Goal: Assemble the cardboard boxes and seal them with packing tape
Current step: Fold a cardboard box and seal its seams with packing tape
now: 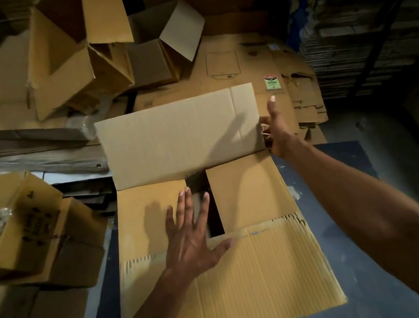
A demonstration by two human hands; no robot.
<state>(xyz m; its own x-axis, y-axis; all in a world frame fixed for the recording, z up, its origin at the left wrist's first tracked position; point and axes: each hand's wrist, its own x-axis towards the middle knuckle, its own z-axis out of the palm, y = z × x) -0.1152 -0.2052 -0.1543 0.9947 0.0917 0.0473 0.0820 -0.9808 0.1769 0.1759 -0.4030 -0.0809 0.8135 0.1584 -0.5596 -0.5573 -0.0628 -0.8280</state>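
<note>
1. The box [207, 215] sits mid-frame on a blue table [365, 285], its open top facing up.
2. Two inner flaps lie folded in, with a dark gap between them.
3. The far flap [182, 138] stands up at 12 o'clock; the near flap [238, 280] lies open toward 6 o'clock, its edge torn along the fold.
4. The left hand [191, 235] lies flat with fingers spread, pressing the left inner flap [149, 220]; its thumb rests on the near flap.
5. The right hand [276, 130], at 2 o'clock from the box, pinches the far flap's right edge, thumb pointing up.
6. More open boxes [78, 55] are piled at 11 o'clock, and another [17, 220] sits at 9 o'clock.
7. Flattened cardboard [256, 66] lies beyond the far flap, and stacked sheets [374, 17] fill 2 o'clock.
</note>
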